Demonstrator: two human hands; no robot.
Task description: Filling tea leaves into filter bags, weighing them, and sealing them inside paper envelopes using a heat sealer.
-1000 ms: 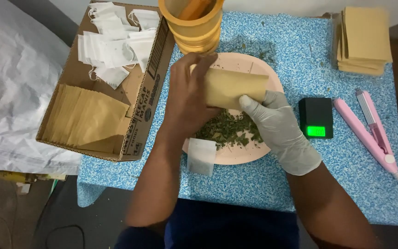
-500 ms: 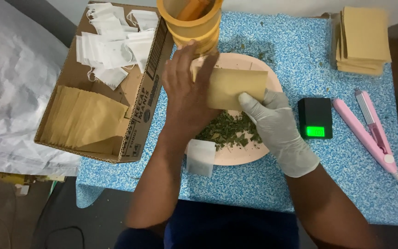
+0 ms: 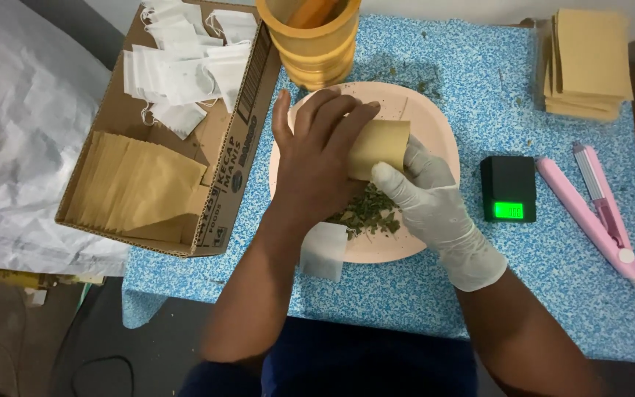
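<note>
Both hands hold a small tan paper pouch (image 3: 382, 143) over a pink plate (image 3: 435, 125). My bare left hand (image 3: 317, 158) lies across the pouch's left part, fingers spread over it. My right hand (image 3: 424, 195), in a white glove, grips the pouch's lower right corner from below. A heap of dried green leaves (image 3: 369, 213) lies on the plate just under the hands. A white tea bag (image 3: 323, 251) rests at the plate's near rim, beside my left forearm.
A cardboard box (image 3: 237, 154) at left holds white tea bags (image 3: 185, 66) and tan pouches (image 3: 137, 184). A yellow tub (image 3: 317, 40) stands behind the plate. At right are a black pocket scale (image 3: 507, 187), a pink heat sealer (image 3: 597, 209) and a stack of tan pouches (image 3: 589, 62).
My left hand has slid further right over the pouch, and the pouch has dropped slightly toward the leaves. The gloved right hand stays at its lower corner.
</note>
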